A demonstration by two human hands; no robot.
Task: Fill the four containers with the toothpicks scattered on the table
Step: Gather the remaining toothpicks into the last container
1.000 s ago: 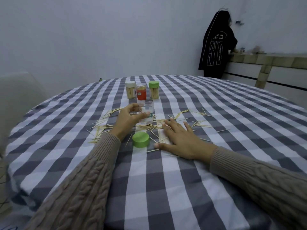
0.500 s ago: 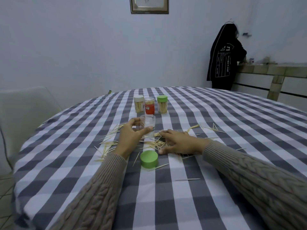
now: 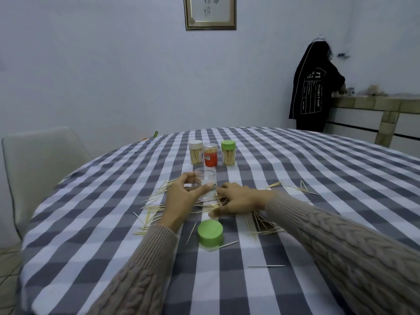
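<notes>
Beside the clear jar [image 3: 205, 183] my left hand [image 3: 181, 198] grips, my right hand [image 3: 238, 200] has curled, raking toothpicks [image 3: 154, 206] together, so filling's close.

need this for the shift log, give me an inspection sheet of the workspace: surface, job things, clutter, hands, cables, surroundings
surface: round table under a grey and white checked cloth.
job things: clear open plastic container, apparently empty; three capped containers behind it, white-lidded, orange-labelled, green-lidded; loose round green lid near the front; thin wooden toothpicks scattered around both hands.
clutter: nothing seen.
hands: left hand grips the clear container; right hand lies curled over the toothpicks.
cables: nothing seen.
surroundings: pale chair at left, framed picture on the wall, dark garment hanging at right, tiled counter.
</notes>
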